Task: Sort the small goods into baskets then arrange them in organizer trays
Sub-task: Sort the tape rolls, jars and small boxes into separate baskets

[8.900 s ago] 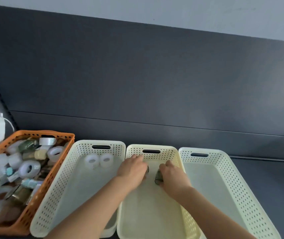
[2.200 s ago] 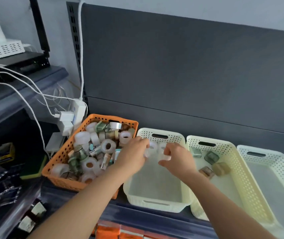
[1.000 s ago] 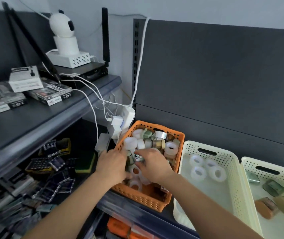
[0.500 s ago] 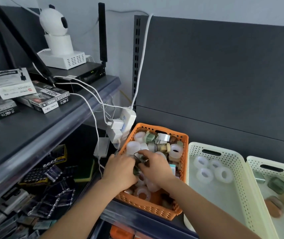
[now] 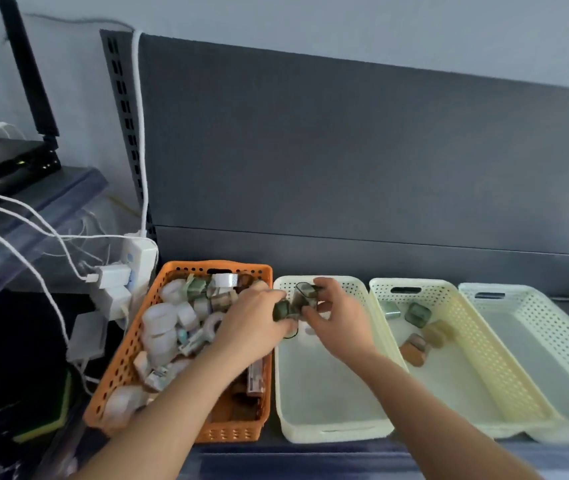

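Above the far end of the first cream perforated plastic basket [image 5: 331, 431], left hand [image 5: 252, 327] and right hand [image 5: 342, 323] each pinch small dark-green translucent cases [image 5: 305, 295]. At 9 o'clock the orange perforated basket [image 5: 231, 433] is heaped; at 3 o'clock a second cream basket [image 5: 484, 341] holds few: sorting judged early.

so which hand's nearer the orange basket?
Left. The left hand overhangs the orange basket, gripping a dark green piece; the right hand is over the adjacent cream basket, pinching a clear green piece.
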Demonstrator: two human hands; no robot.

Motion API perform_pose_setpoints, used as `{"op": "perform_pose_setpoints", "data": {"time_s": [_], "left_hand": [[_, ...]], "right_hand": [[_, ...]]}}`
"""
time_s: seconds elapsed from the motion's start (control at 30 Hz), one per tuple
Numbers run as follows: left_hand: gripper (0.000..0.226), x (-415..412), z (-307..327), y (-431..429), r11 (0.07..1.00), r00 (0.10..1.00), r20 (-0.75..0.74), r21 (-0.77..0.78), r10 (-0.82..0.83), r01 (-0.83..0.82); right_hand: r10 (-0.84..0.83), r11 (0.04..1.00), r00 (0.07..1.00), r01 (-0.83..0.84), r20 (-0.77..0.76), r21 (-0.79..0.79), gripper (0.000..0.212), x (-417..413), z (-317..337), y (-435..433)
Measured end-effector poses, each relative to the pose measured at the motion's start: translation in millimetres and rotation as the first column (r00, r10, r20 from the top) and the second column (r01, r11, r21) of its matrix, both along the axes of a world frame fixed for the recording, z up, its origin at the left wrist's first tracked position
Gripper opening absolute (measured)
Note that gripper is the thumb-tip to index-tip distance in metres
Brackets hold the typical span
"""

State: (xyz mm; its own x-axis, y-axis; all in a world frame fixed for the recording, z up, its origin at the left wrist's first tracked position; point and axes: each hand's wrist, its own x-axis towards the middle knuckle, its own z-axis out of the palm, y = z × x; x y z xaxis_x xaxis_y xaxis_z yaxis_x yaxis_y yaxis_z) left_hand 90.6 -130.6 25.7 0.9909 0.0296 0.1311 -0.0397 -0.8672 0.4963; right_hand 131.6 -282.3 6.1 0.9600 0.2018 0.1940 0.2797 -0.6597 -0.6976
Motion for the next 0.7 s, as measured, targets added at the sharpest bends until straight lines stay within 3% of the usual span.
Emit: {"op": "perform_pose_setpoints", "data": {"time_s": [0.13, 0.23, 0.33, 0.5, 0.57, 0.7], "left_hand": [[0.049, 17.4, -1.3, -51.9, 0.992, 0.992, 0.026, -0.019, -0.121, 0.121], [0.046, 27.4, -5.2, -95.5, 0.979, 0.978, 0.050, 0.009, -0.203, 0.203], [0.030, 33.5, -12.0, -138.6, 0.963, 0.962, 0.073, 0.064, -0.265, 0.261], [0.023, 46.9, -24.7, -195.3, 0.910, 0.928, 0.104, 0.262, -0.358, 0.322], [0.024, 49.8, -29.3, -211.9, 0.891, 0.929, 0.053, 0.309, -0.365, 0.332], [0.025, 49.7, -44.6, -231.7, 0.834, 0.928, -0.126, 0.408, -0.352, 0.372]], "right_hand": [[-0.109, 0.987, 0.993, 0.114, 0.048, -0.113, 0.035, 4.3, 4.3, -63.1], [-0.146, 0.935, 0.984, 0.170, 0.097, -0.311, 0.040, 6.0, 2.8, -110.1], [-0.132, 0.863, 0.984, 0.173, 0.118, -0.475, 0.037, 4.6, 5.0, -151.5], [-0.036, 0.746, 0.990, 0.118, 0.138, -0.655, 0.032, 9.3, -1.0, -204.8], [-0.017, 0.695, 0.993, 0.096, 0.118, -0.712, 0.032, 12.5, -6.6, -218.9], [0.016, 0.706, 1.000, -0.002, 0.013, -0.708, 0.041, 18.4, -14.9, -234.5]]}}
